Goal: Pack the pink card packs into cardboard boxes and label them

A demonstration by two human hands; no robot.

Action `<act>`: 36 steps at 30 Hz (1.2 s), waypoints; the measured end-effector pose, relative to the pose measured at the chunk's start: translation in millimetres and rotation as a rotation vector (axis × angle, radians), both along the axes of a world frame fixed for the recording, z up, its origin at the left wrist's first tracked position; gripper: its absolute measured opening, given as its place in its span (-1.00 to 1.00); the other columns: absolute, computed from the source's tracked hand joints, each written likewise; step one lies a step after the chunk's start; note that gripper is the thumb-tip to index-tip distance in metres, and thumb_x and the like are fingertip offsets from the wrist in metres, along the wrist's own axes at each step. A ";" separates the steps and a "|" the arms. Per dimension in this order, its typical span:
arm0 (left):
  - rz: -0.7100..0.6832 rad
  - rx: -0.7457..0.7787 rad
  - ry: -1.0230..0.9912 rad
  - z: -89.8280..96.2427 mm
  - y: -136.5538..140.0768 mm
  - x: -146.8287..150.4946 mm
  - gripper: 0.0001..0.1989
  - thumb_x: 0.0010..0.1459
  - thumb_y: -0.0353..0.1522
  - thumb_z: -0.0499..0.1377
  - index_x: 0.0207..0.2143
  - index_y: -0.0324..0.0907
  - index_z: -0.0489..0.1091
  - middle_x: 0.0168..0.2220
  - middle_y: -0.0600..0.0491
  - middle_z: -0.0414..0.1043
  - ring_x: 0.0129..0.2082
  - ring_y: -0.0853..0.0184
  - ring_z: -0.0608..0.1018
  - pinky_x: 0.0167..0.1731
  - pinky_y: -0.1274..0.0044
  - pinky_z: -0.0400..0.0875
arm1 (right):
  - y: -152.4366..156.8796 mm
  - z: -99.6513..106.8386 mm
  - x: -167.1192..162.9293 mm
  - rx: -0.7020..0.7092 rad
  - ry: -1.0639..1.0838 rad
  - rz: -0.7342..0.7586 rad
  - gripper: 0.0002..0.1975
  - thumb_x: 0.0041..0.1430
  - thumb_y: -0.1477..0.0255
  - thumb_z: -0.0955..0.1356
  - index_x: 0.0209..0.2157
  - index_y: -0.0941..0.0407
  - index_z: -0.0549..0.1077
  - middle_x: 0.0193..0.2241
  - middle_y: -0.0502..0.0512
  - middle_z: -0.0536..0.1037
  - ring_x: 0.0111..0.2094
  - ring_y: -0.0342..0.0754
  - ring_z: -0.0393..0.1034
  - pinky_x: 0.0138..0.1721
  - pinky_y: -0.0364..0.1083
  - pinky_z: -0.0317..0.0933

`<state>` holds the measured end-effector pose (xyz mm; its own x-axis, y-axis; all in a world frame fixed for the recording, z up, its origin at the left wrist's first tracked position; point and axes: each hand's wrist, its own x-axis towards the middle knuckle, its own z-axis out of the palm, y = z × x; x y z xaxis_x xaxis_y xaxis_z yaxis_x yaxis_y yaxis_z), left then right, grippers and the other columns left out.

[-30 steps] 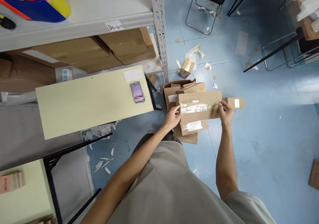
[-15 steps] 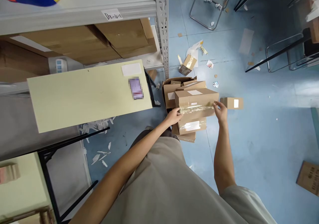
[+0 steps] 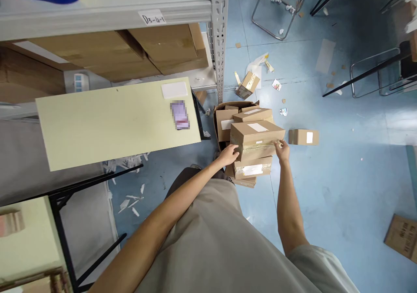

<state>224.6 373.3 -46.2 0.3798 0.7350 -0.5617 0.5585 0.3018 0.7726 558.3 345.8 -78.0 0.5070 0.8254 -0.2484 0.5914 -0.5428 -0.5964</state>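
A taped cardboard box (image 3: 254, 136) with a white label on top sits in front of me, above other boxes. Clear packing tape (image 3: 260, 146) runs along its near side. My left hand (image 3: 229, 155) grips the box's near left corner, its fingers partly hidden against the cardboard. At the right end of the tape, my right hand (image 3: 282, 150) is closed in a pinch on it. A second taped box (image 3: 265, 168) with a white label lies underneath, nearer to me. More boxes stand in an open carton (image 3: 216, 123) behind.
To the left are a pale yellow table (image 3: 114, 123) and a metal shelf (image 3: 182, 8) holding large cartons. A small box (image 3: 303, 137) lies on the floor at right, and another box (image 3: 248, 84) lies farther off amid scraps. Chairs (image 3: 280, 28) stand beyond.
The held box has turned and tipped, so more of its top and left end show. My right hand has moved slightly left and down; my left hand has shifted slightly down.
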 end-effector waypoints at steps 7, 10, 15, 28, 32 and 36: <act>0.108 -0.034 -0.156 20.4 -2.5 -60.0 -0.66 0.33 -0.35 0.27 0.13 -0.20 0.57 0.21 -0.21 0.60 0.13 0.08 0.68 0.12 0.28 0.63 | 4.7 33.4 -59.8 0.154 0.027 -0.114 -0.35 0.25 -0.05 0.32 0.10 0.17 0.54 0.17 0.48 0.56 0.20 0.26 0.48 0.18 0.25 0.44; 0.210 -0.060 -0.247 31.1 -3.4 -98.2 -0.68 0.33 -0.25 0.29 0.07 -0.18 0.59 0.15 -0.18 0.64 0.13 0.11 0.68 0.17 0.28 0.60 | 15.9 57.8 -112.3 0.203 0.096 -0.004 -0.40 0.33 -0.04 0.31 0.10 0.16 0.55 0.14 0.44 0.61 0.16 0.22 0.53 0.14 0.22 0.48; 0.397 -0.097 -0.273 42.9 -1.0 -161.3 -0.61 0.30 -0.13 0.31 0.05 -0.16 0.58 0.11 -0.18 0.67 0.15 0.09 0.68 0.24 0.21 0.55 | 39.1 86.9 -214.3 0.188 0.261 0.149 -0.45 0.40 -0.03 0.33 0.06 0.14 0.59 0.06 0.37 0.67 0.06 0.17 0.61 0.15 0.20 0.49; 0.605 -0.137 -0.243 73.4 29.4 -322.3 -0.60 0.29 0.02 0.30 -0.12 -0.11 0.58 -0.02 -0.08 0.70 0.05 0.14 0.69 0.22 0.29 0.56 | 85.3 87.7 -433.5 0.132 0.513 0.237 -0.61 0.44 0.03 0.39 -0.02 0.05 0.62 -0.01 0.20 0.73 -0.01 0.12 0.64 0.09 0.10 0.51; 0.667 -0.193 -0.207 54.8 40.9 -349.9 -0.53 0.25 0.11 0.32 -0.14 -0.10 0.58 -0.03 -0.09 0.70 0.06 0.10 0.69 0.22 0.24 0.55 | 93.5 72.3 -470.4 0.076 0.525 0.224 -0.65 0.46 0.06 0.38 -0.02 0.02 0.62 -0.03 0.16 0.73 0.00 0.10 0.64 0.08 0.09 0.52; 0.733 -0.253 -0.193 41.3 50.9 -357.3 -0.55 0.24 0.10 0.34 -0.15 -0.08 0.58 -0.04 -0.10 0.71 0.06 0.09 0.69 0.24 0.22 0.54 | 96.5 59.1 -486.8 0.003 0.551 0.190 -0.67 0.46 0.07 0.40 -0.02 0.01 0.62 -0.05 0.15 0.74 -0.01 0.12 0.65 0.10 0.11 0.52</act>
<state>-132.7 424.1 -4.9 -0.0430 0.6945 -0.7182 0.0131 0.7192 0.6947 71.4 442.3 -18.9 0.1466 0.8903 -0.4312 0.2803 -0.4554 -0.8450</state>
